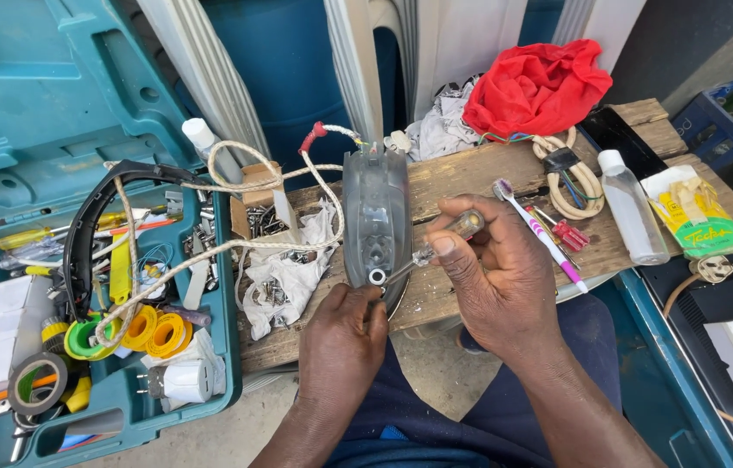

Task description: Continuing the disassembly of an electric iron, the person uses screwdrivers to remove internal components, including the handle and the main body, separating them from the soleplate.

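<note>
- Head view, the work itself: a grey plastic iron housing (376,217) is stood on its narrow end on the wooden board (505,173), tilted a little toward the person, with its braided cord (236,243) running off to the left over the open toolbox (219,364).
- Head view, left hand: the left hand (342,334) is closed around the lower tip of the housing, thumb and fingers pinched just below a small ring-shaped fitting, so the housing is braced from beneath.
- Head view, right hand: the right hand (492,269) is clenched on a clear-handled screwdriver (444,238), whose shaft is angled down and left so that its tip meets the ring fitting at the bottom of the housing.
- Handling, as judged: the housing is taken to be a stiff, hollow shell, fairly light without its soleplate, smooth and rather slippery; thin edges and screw posts could crack if squeezed hard. The best hold is judged to be the narrow end or the two long sides, away from the loose wires at the top.
- Head view, surroundings: a toothbrush (540,234) lies just beside the right hand, a clear bottle (631,212) and a red cloth (540,82) farther back on the board, and crumpled rags with screws (284,277) near the left of the housing.
- Rolls of tape (154,334) and hand tools are seen inside the toolbox.
</note>
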